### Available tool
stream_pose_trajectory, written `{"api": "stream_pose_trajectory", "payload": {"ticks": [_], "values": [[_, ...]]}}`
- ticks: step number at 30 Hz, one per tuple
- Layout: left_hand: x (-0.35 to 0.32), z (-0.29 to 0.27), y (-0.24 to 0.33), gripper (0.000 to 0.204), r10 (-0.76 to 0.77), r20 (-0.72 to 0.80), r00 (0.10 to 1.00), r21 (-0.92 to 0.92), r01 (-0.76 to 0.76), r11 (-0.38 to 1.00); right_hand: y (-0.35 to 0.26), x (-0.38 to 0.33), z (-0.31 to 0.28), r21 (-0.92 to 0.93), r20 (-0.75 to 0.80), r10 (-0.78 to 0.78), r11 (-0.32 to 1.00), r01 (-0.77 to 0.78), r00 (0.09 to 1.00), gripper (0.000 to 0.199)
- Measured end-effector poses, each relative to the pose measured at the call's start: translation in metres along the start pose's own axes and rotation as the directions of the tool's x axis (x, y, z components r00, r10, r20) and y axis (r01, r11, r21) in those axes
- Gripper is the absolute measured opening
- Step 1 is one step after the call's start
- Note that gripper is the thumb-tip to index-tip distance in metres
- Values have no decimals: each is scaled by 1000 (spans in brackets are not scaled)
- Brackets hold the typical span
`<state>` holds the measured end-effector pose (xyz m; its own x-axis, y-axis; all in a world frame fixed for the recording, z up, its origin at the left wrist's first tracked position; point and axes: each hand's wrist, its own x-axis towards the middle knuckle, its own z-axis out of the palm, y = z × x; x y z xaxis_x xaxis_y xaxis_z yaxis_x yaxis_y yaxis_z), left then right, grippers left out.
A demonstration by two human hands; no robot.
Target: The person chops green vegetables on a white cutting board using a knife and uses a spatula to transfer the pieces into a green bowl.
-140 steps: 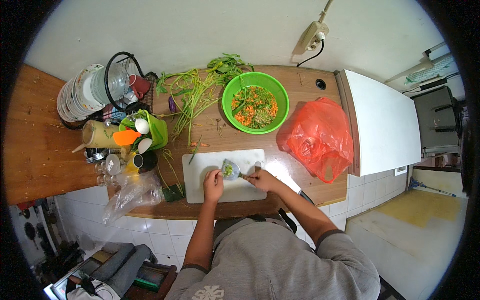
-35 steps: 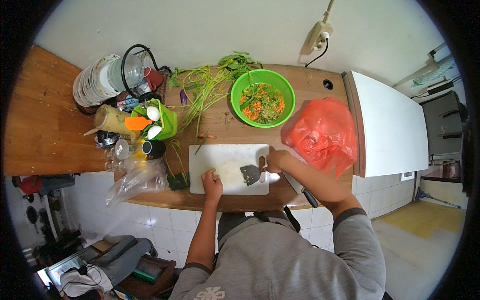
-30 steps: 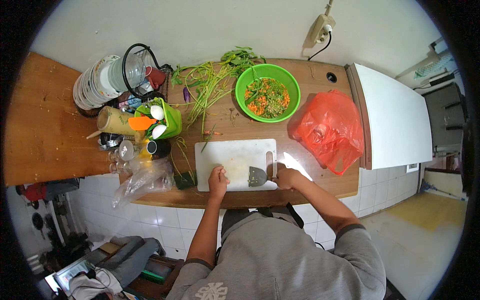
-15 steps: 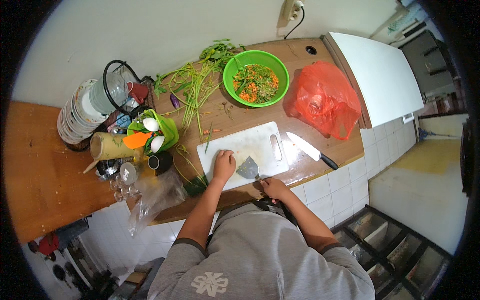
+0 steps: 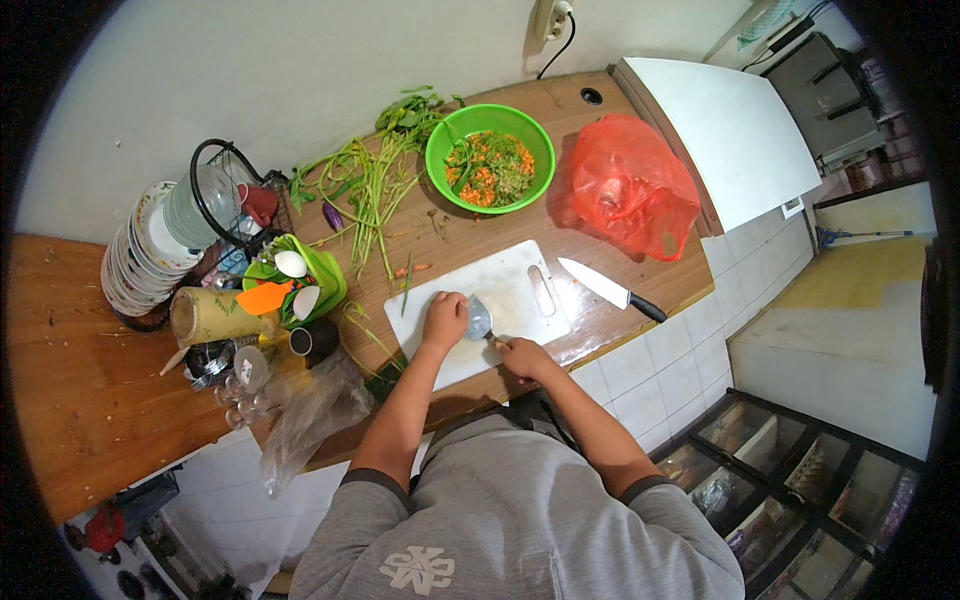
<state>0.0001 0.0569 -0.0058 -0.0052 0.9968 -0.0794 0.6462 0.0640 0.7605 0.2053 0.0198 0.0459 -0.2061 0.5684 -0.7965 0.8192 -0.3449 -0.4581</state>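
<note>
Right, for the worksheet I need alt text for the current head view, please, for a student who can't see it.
A person's right hand holds a flat-bladed scraper over a white cutting board, the left hand close beside it. Beyond are leafy green stems and a green bowl of chopped vegetables; a knife and red plastic bag lie to the right.

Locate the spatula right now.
In the head view, the spatula is over the white cutting board, its handle in the right hand, its blade just right of the left hand.
</note>
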Motion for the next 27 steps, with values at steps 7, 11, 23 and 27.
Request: {"api": "stream_pose_trajectory", "payload": {"ticks": [7,11,23,27], "values": [[0,-10,-11,16,-33,29,999,-51,35,998,-22,-6,-9,76,88,102,991,-109,991,53],[-18,-16,3,13,-59,-40,997,-164,52,985,17,7,-3,44,-65,-120,991,123,991,56],[-118,7,4,12,-162,-170,972,-246,117,962,17,12,-105,244,-450,-241,893,378,860,41],[-112,26,18,14,-227,-169,959,-267,178,947,-23,18,-168,86,-657,-350,845,528,667,38]]}}
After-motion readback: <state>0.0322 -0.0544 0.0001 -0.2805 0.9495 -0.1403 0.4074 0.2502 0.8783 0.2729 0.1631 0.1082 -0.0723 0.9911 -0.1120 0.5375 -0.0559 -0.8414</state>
